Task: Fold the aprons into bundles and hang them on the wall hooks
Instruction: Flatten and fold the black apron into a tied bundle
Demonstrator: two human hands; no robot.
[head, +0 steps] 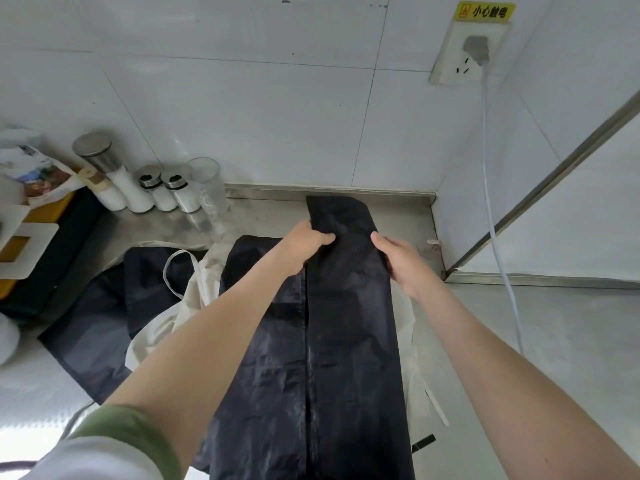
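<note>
On a steel counter (398,216) below white tiles, a black apron (349,323) folded lengthwise is pinched near its far end between the closed fingers of the left hand (304,245) and right hand (401,261), a white apron (194,299) lying left of them.

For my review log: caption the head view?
Both hands, left hand and right hand, grip a folded black apron on the steel counter.

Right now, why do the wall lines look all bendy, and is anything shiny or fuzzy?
Head view: the wide-angle lens bows the tile lines on the wall; soft glare sits on the tiles and the steel counter; the black apron under the left hand and right hand looks sharp, while the sleeve at the bottom edge is blurry.
</note>
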